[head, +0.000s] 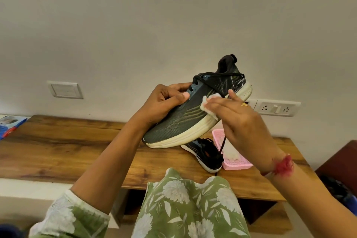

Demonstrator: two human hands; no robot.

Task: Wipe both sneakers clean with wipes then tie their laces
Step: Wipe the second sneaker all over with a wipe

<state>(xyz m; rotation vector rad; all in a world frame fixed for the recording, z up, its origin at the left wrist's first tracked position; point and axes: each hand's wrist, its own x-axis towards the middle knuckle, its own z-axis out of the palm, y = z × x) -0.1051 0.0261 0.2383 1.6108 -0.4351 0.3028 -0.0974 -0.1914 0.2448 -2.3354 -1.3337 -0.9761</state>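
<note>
Pale plaster wall point(154, 15) filled the upper half of the head view, carrying a white switch plate point(65, 90) on the left and a white socket strip point(278, 107) on the right; below it ran a brown wooden counter point(67, 147). Above the counter the left hand point(166, 100) held up a dark grey-green knit sneaker with a thick cream sole point(181, 121), toe tilted down towards the person; its fingers point(179, 87) were clenched round the laced top, thumb lying on the side. The right hand point(241, 120) held a crumpled white wipe point(204, 105) against the shoe's side, just above the sole; its fingers grasped the wipe. A loose black lace point(223, 141) hung down from the raised shoe. A second black sneaker with a white sole point(204, 152) lay on the counter beneath it, touching a pink mesh plastic basket point(237, 164) that held wadded white tissue point(230, 153). A blue printed packet point(9, 125) lay at the counter's far left end; a red thread band point(284, 165) circled the right wrist.
</note>
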